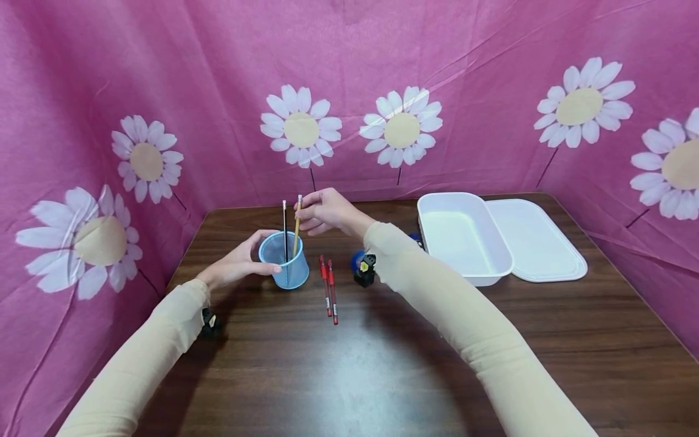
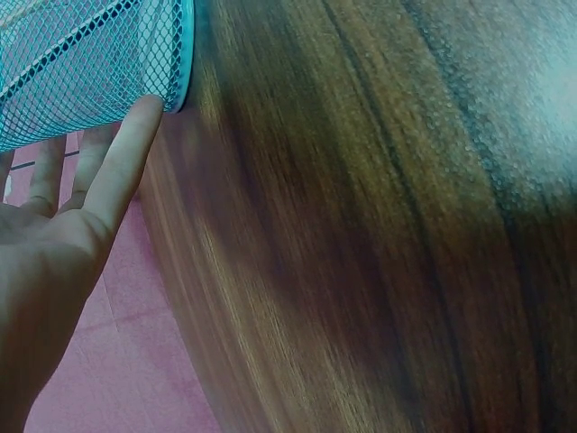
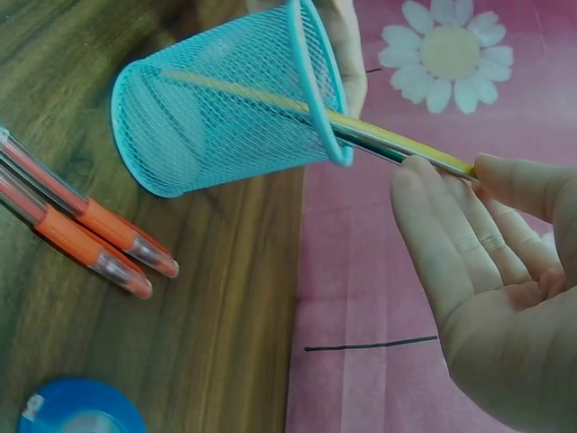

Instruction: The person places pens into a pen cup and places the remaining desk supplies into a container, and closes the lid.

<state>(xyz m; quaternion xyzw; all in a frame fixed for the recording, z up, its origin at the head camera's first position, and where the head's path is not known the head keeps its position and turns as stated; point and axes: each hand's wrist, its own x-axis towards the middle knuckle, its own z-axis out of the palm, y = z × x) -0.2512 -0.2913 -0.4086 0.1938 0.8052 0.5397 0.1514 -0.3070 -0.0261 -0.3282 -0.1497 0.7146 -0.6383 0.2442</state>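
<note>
A light blue mesh pencil cup (image 1: pixel 291 274) stands upright on the table, holding a yellow pencil (image 1: pixel 297 233) and a dark pencil (image 1: pixel 285 230). My left hand (image 1: pixel 240 262) holds the cup from its left side, thumb at the near rim and fingers round the far side. Above the cup, my right hand (image 1: pixel 327 211) pinches the upper end of the yellow pencil, whose lower part is still inside the mesh. The right wrist view shows the thumb on the yellow pencil (image 3: pixel 406 144), with the dark pencil close alongside.
Two red pens (image 1: pixel 331 291) lie right of the cup. A round blue object (image 1: pixel 357 262) sits partly hidden by the right wrist. Farther right are a white plastic container (image 1: pixel 466 233) and its flat white lid (image 1: pixel 540 240). Pink flowered cloth (image 1: pixel 355 54) surrounds the wooden table (image 1: pixel 306 376).
</note>
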